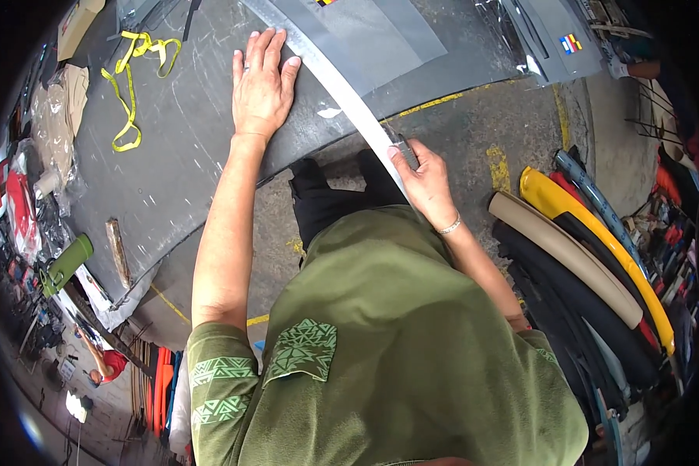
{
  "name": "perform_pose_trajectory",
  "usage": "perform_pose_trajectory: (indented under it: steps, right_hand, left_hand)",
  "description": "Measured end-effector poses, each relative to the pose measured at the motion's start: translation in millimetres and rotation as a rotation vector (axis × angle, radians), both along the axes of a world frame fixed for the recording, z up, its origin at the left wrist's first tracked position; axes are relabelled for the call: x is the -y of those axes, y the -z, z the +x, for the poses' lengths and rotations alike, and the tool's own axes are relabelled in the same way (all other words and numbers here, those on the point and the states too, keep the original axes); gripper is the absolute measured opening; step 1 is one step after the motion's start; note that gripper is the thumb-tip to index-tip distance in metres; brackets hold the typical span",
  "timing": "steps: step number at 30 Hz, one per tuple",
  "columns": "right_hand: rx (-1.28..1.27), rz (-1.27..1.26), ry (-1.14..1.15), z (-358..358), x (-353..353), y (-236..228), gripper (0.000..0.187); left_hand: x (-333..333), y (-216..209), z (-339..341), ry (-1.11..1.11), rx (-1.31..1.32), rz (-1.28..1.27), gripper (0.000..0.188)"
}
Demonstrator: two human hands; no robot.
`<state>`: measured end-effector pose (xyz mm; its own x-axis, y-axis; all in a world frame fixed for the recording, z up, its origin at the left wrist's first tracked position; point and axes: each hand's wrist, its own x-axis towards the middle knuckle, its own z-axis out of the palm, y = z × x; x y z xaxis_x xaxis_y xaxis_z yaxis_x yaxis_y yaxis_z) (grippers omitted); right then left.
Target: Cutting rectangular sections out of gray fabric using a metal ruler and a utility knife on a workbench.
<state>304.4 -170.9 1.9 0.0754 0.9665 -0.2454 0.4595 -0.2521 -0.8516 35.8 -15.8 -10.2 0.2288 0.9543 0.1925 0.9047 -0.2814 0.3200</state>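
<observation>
A long pale metal straightedge (342, 93) runs from the top of the view down past the table's near edge. My left hand (262, 89) lies flat on the dark table (179, 147), fingers stretched out, its fingertips beside the straightedge. Beyond the table edge, my right hand (429, 182) is closed round a dark grey handle that looks like a utility knife (405, 152). The right thumb rests against the straightedge near its lower end. Grey sheet material (388, 46) is spread on the table to the right of the straightedge.
A tangled yellow strap (132, 97) lies at the table's left. Near its lower left corner are a wooden stick (117, 252) and a green roll (68, 264). Yellow (598, 248), tan (567, 252) and black rolls stand at my right. Another person's hand (620, 68) shows at far right.
</observation>
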Motion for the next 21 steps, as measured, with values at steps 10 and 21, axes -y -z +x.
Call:
perform_pose_trajectory:
  steps: [10,21]
  right_hand:
    - [-0.083,-0.246,-0.039,2.2,-15.5,-3.2,0.05]
    - [-0.182,-0.203,0.012,-3.4,-25.6,3.0,0.03]
  left_hand:
    - [0.7,-2.9,4.4,-0.004,-0.008,0.039,0.067]
    - [-1.4,-2.3,3.9,0.016,-0.038,0.033,0.073]
